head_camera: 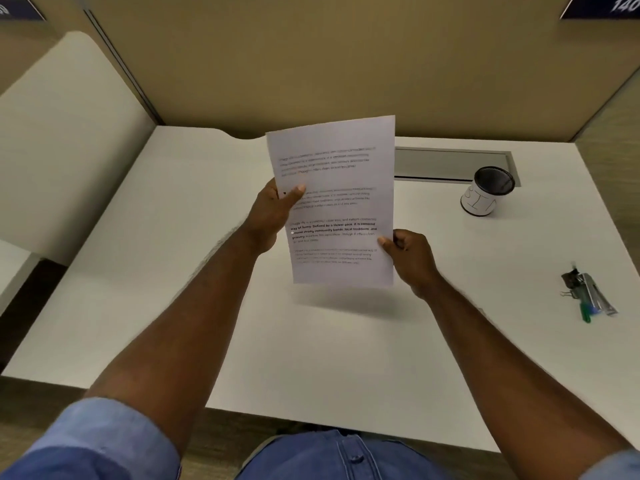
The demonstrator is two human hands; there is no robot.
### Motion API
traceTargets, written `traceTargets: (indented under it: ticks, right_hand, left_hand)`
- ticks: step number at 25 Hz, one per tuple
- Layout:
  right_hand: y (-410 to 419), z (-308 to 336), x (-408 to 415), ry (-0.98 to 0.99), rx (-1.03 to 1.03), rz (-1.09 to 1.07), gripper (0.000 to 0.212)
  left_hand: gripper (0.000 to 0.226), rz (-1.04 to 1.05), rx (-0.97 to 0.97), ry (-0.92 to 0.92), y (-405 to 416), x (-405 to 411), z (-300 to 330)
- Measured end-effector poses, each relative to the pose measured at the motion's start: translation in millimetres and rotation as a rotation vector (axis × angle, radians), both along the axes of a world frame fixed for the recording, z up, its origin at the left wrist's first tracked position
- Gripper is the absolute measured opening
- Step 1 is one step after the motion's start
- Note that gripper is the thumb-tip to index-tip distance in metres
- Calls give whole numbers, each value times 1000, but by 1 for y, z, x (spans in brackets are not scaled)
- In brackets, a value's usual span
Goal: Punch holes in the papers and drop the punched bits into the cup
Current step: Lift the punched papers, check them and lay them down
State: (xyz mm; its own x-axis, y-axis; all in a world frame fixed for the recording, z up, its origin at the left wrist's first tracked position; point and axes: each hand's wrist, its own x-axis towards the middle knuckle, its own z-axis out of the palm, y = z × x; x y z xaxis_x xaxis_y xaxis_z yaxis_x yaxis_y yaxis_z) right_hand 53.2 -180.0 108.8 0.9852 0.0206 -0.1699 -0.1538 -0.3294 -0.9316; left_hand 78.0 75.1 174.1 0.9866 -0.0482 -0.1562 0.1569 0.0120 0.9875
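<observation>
So, far left: cream partition panel (62, 140) beside the white desk (173, 271). L hand (273, 213) pinches the papers (332, 199) at their left edge, thumb on the printed face, fingers behind. Papers held upright-ish above desk centre, off the surface, w/ shadow below; text blocks visible, one para bold. R hand (412, 258) grips the lower right edge, thumb in front, fingers curled round the back. Behind, right of papers: grey cable tray slot (450, 164) in the desk. Cup (486, 190), white w/ dark inside, stands just by that slot, well apart from papers. Far right: hole punch (588, 292), metal w/ green bit, lies on the desk near its edge, untouched.
</observation>
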Motion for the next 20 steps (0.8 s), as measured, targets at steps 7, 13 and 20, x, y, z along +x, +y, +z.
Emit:
traceTargets:
  ticks: [7,13,20]
  right_hand:
    - [2,5,-3,329,323,31,16]
    - [26,12,-15,392,303,59,15]
    - [76,20,-14,389,276,37,13]
  left_hand:
    - [22,45,111,251,20,-42,-45]
    - [24,82,48,303,41,-65,-48]
    - [26,100,49,310,94,-63,-46]
